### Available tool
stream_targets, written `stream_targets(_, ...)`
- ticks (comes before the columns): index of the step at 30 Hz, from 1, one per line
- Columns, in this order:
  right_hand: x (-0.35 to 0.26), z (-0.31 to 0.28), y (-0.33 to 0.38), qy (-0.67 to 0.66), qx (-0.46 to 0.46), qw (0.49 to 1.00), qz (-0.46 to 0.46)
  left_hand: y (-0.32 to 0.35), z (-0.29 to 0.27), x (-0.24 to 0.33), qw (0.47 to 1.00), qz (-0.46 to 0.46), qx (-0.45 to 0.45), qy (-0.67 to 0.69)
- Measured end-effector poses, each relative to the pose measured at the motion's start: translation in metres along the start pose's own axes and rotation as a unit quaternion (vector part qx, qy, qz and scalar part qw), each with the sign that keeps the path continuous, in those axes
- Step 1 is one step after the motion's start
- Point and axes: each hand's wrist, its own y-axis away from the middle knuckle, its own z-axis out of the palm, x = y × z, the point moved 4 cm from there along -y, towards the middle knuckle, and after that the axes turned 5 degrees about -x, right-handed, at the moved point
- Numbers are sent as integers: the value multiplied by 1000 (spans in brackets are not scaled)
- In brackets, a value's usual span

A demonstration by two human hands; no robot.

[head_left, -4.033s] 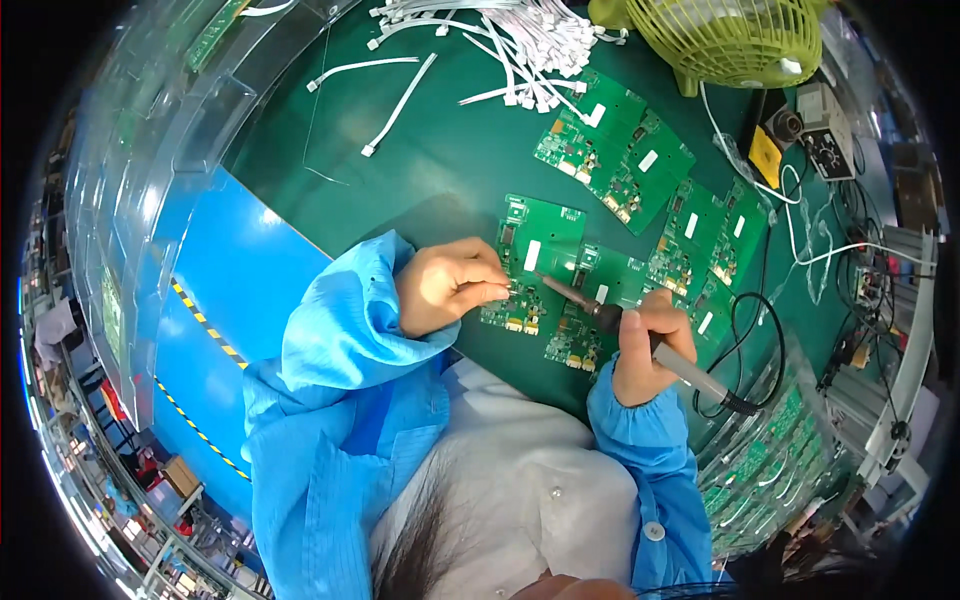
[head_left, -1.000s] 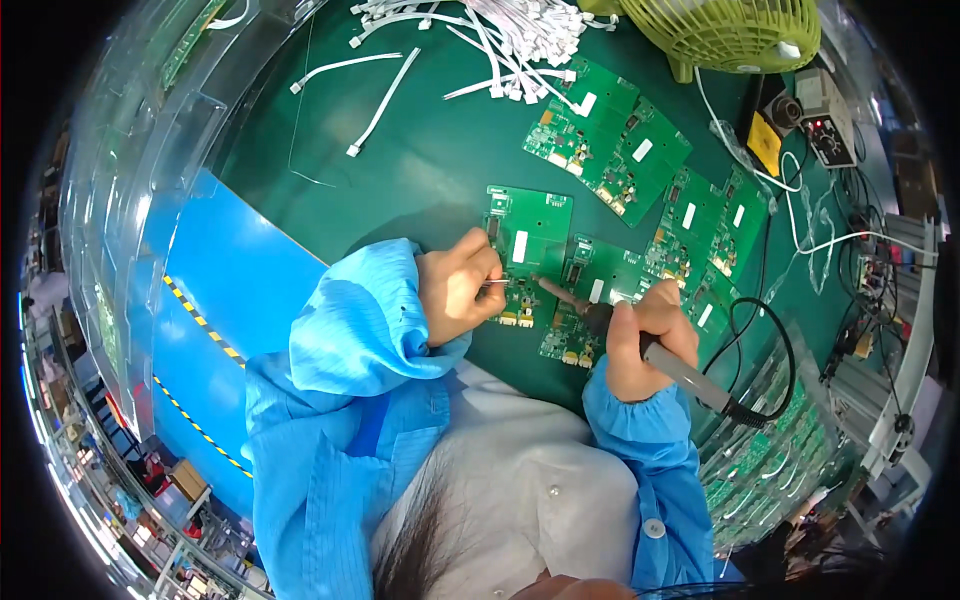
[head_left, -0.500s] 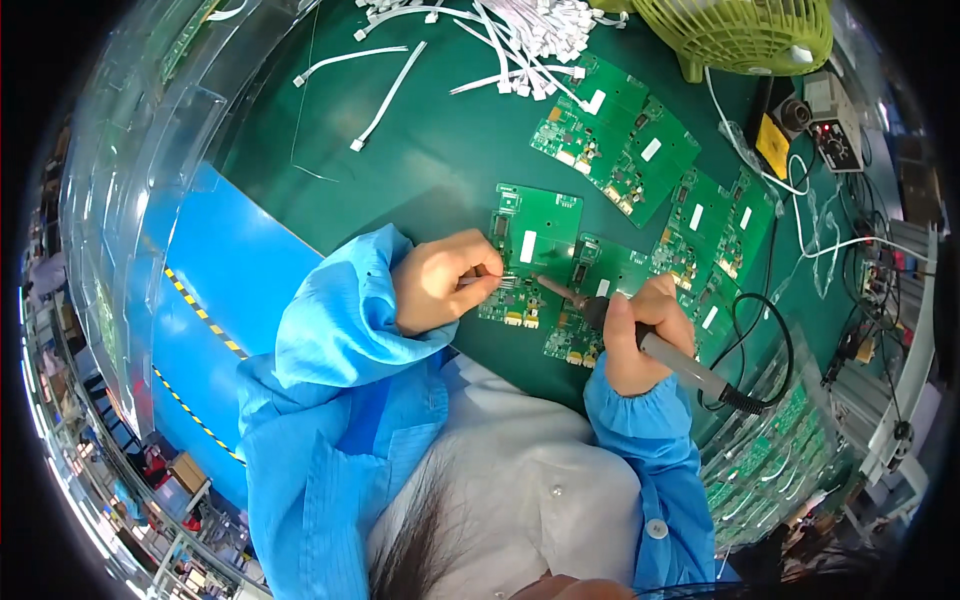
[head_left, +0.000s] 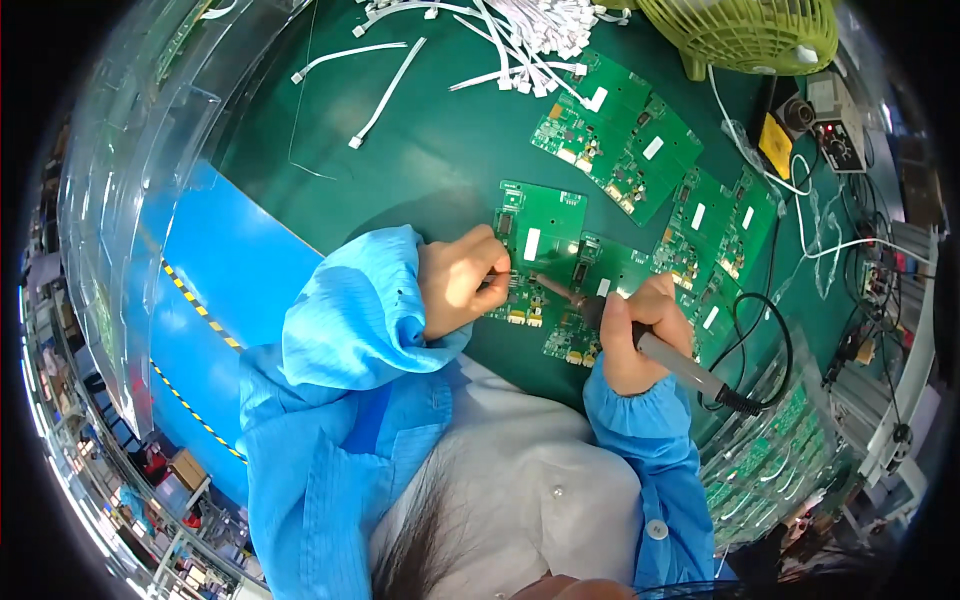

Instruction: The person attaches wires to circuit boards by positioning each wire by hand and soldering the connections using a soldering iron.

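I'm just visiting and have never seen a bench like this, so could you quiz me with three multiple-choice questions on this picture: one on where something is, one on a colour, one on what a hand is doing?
1. Where is the round lime-green plastic fan?
A. At the far right of the green mat
B. Beside the left elbow
C. On the blue sheet

2. What colour are the sleeves on the person's arms?
A. White
B. Light blue
C. Yellow

3. What is the right hand doing?
A. Lying open and flat
B. Gripping a grey-handled soldering iron
C. Holding a white cable

Answers:
1 A, the fan stands at the top right, past the green circuit boards.
2 B, both cuffs are light blue.
3 B, the fingers wrap the handle, and the tip points at the board by the left hand.
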Motion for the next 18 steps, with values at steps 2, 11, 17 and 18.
stream_targets(2, 0, 0, 0, 2, -2, 1000, -1, 0, 1, 0, 1000, -2, -2, -13)
stream_targets(11, -1, -6, 1, 9, 14, 1000, 22, -7, 0, 4, 992, 108, -45, -44)
stream_targets(17, -5, -4, 0, 9, 4, 1000, -8, -10, -1, 6, 991, 112, -57, -42)
stream_targets(18, -5, -3, 0, 11, 5, 1000, -9, -11, -1, 6, 991, 114, -57, -42)
